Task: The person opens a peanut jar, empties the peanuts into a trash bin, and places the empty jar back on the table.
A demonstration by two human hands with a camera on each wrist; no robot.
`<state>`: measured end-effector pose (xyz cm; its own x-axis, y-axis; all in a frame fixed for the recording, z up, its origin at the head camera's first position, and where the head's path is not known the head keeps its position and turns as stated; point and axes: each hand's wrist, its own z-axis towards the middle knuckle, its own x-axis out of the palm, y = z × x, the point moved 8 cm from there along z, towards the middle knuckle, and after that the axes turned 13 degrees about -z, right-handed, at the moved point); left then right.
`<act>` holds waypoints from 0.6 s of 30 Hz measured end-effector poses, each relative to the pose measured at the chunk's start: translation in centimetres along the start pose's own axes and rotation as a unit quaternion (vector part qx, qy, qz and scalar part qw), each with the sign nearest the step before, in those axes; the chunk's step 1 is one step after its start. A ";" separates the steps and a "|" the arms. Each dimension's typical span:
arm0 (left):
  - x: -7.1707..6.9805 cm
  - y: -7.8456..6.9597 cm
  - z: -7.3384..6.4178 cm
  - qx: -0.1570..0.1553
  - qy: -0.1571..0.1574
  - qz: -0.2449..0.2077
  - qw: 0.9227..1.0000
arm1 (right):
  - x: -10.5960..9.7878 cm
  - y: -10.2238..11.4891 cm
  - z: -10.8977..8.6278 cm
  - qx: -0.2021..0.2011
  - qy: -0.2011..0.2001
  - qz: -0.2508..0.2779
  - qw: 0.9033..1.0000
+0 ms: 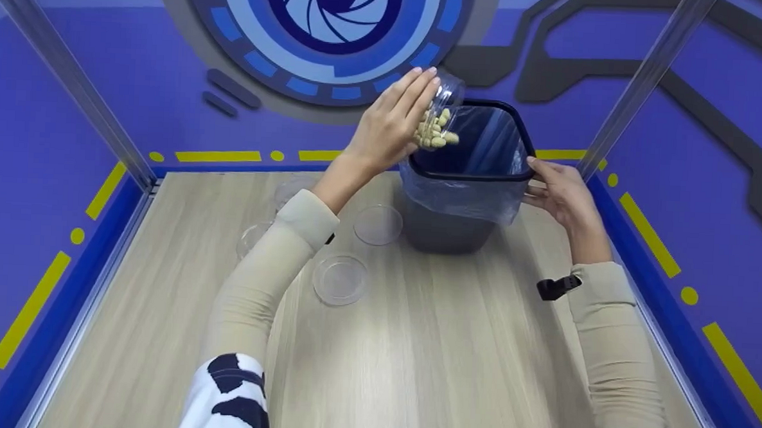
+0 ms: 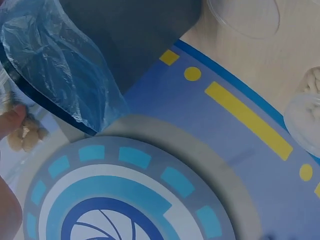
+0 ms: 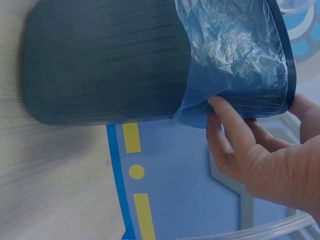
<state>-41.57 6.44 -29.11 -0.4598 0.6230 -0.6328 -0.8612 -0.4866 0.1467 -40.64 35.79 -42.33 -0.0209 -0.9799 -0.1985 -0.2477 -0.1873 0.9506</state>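
Note:
My left hand (image 1: 392, 115) grips a clear plastic tub (image 1: 449, 91), tipped on its side over the left edge of a trash bin (image 1: 448, 233). Pale nut-like pieces (image 1: 437, 138) lie at the tub's lowered mouth, above the bin's opening. A thin clear liner (image 1: 462, 198) folds down over the bin's black rim. At the right side of the bin, my right hand (image 1: 565, 193) holds the rim, thumb on top. The right wrist view shows its fingers (image 3: 232, 122) against the liner and the bin's outer wall. What lies at the bin's bottom is hidden.
Two clear round lids (image 1: 378, 225) (image 1: 341, 280) lie on the wooden table (image 1: 413, 370), left of the bin. Partly behind my left arm are more clear plastic pieces (image 1: 252, 237). The left wrist view shows pale pieces (image 2: 314, 80) by a clear round item (image 2: 305, 122). Walls enclose the table.

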 end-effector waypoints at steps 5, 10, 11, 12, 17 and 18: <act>0.0 0.2 0.0 -0.011 0.007 -0.019 1.000 | 0.0 0.0 0.0 -0.004 -0.002 0.003 1.000; 0.1 0.1 0.0 -0.012 0.038 -0.022 0.999 | -0.1 0.0 0.0 -0.002 -0.002 0.008 1.000; 0.1 0.0 0.0 -0.007 0.042 -0.019 0.999 | -0.1 0.0 0.0 -0.001 -0.003 0.008 1.000; 0.2 0.0 0.0 -0.003 0.045 -0.016 0.999 | -0.1 0.0 0.0 0.000 -0.004 0.009 1.000; 0.3 0.1 0.1 -0.002 0.049 -0.011 0.999 | 0.0 0.0 0.1 -0.002 -0.003 0.017 1.000; 0.3 0.1 0.2 -0.003 0.051 -0.012 0.999 | 0.0 0.0 0.1 -0.003 -0.002 0.019 1.000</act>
<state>-41.84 6.68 -29.17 -0.4144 0.5696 -0.7098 -0.8704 -0.4760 0.1262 -40.71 35.81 -42.37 -0.0333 -0.9859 -0.1638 -0.2418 -0.1511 0.9585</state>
